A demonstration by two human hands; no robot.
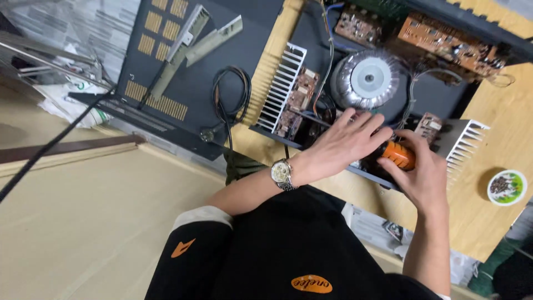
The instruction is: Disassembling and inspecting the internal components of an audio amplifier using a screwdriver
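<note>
While right hand grips orange screwdriver and left hand lies spread on chassis, keep driver upright w/ steady pressure.

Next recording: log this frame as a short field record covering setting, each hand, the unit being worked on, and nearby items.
setting: wooden table seen from a head camera
left hand: wristwatch on the wrist, fingers spread over the open chassis, resting by the orange handle
right hand: wrapped around an orange-handled tool
unit: open electronics chassis with a round transformer, finned heat sinks and circuit boards
nearby: small round dish of screws to the right; removed dark cover panel to the left; coiled black cable
</note>
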